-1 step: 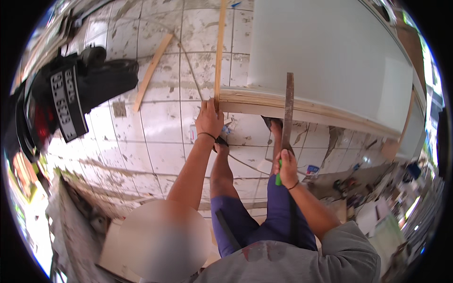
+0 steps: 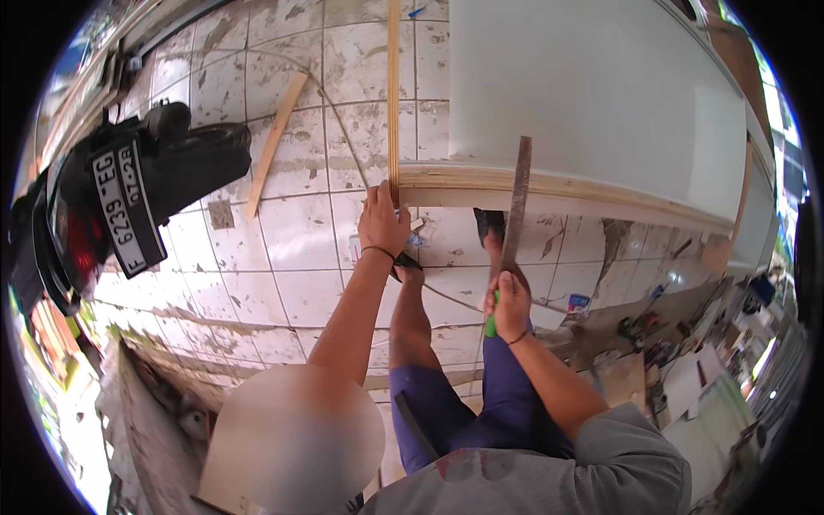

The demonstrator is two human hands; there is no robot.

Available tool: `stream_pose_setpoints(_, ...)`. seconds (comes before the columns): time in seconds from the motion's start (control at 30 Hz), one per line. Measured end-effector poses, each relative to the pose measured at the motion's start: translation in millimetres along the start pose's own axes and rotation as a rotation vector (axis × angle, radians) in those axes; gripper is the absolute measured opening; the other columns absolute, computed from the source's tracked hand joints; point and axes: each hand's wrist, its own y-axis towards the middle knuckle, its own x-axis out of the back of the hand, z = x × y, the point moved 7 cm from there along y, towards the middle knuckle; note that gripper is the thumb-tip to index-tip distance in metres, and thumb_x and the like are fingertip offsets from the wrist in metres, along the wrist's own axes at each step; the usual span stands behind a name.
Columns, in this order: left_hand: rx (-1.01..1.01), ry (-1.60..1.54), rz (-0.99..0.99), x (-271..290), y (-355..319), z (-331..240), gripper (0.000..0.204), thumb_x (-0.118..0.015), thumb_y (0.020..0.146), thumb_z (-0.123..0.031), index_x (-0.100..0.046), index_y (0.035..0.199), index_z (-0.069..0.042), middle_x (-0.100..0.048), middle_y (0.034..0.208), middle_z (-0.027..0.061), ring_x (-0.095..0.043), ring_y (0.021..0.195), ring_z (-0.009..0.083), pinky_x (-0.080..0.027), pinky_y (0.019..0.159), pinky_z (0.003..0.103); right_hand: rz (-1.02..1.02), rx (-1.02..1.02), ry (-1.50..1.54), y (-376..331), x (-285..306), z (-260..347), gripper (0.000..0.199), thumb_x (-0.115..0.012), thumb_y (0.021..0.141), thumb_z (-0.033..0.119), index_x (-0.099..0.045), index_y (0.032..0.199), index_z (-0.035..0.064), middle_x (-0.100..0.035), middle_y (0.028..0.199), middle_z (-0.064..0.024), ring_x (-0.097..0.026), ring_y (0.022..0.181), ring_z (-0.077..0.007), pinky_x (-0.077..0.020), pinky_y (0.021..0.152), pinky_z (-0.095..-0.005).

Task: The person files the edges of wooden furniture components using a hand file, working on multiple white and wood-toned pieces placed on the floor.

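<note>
My left hand is closed around the near end of a long, narrow wooden strip, at the left corner of a large white panel. The strip runs away from me along that corner, apart from the panel's white face. My right hand grips the green handle of a tool with a long, narrow, rusty blade. Its blade points away from me, and its tip shows over the panel's layered wooden edge. I cannot make out teeth, nor whether blade and wood touch.
A black motorcycle's rear juts in at the left. A loose wooden slat and a thin cable lie on the stained tiles. Tools and clutter fill the right. My feet stand by the panel's near edge.
My right hand and the bladed tool have shifted slightly left and nearer to me. My left hand stays on the strip. The whole view has tilted a little.
</note>
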Motion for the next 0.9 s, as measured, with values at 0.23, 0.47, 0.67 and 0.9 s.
stream_pose_setpoints(0.23,-0.464,0.181,0.003,9.5,-0.2,-66.9,0.098,-0.069,0.071,-0.057,-0.03,0.138,0.004,-0.038,0.14,0.0195,-0.025,0.137,0.0341,-0.017,0.112,0.05,-0.154,0.056,0.381,26.3,-85.3,-80.5,0.037,-0.042,0.098,0.042,-0.044,0.079,0.0099,-0.042,0.056,-0.0006,-0.041,0.043,-0.0098,-0.0355,0.04,-0.0239)
stream_pose_setpoints(0.47,-0.513,0.478,0.197,-40.3,17.6,-103.4,0.127,-0.061,0.05,-0.083,-0.028,0.139,0.002,-0.034,0.139,0.0133,-0.022,0.137,0.0273,-0.008,0.111,0.055,-0.329,0.097,0.304,67.5,-113.1,-112.5,0.042,-0.044,0.097,0.041,-0.053,0.082,0.0027,-0.05,0.059,-0.0039,-0.05,0.051,-0.0146,-0.0411,0.051,-0.0282)
stream_pose_setpoints(0.67,-0.575,0.515,0.201,-48.5,24.0,-101.5,0.107,-0.07,0.056,-0.07,-0.037,0.129,0.0,-0.042,0.132,0.0142,-0.037,0.124,0.0274,-0.023,0.101,0.045,-0.38,0.087,0.128,75.0,-121.3,-105.0,0.048,-0.042,0.096,0.043,-0.059,0.087,-0.0018,-0.059,0.065,-0.0172,-0.059,0.061,-0.0349,-0.0455,0.059,-0.0416)
stream_pose_setpoints(0.9,-0.643,0.492,0.146,-49.6,36.3,-89.5,0.102,-0.069,0.059,-0.069,-0.04,0.128,0.001,-0.048,0.123,0.0142,-0.042,0.12,0.0258,-0.024,0.1,0.043,-0.341,0.201,0.034,91.2,-131.0,-64.2,0.052,-0.04,0.096,0.045,-0.058,0.09,-0.0037,-0.058,0.069,-0.0232,-0.058,0.067,-0.043,-0.0446,0.061,-0.0452)
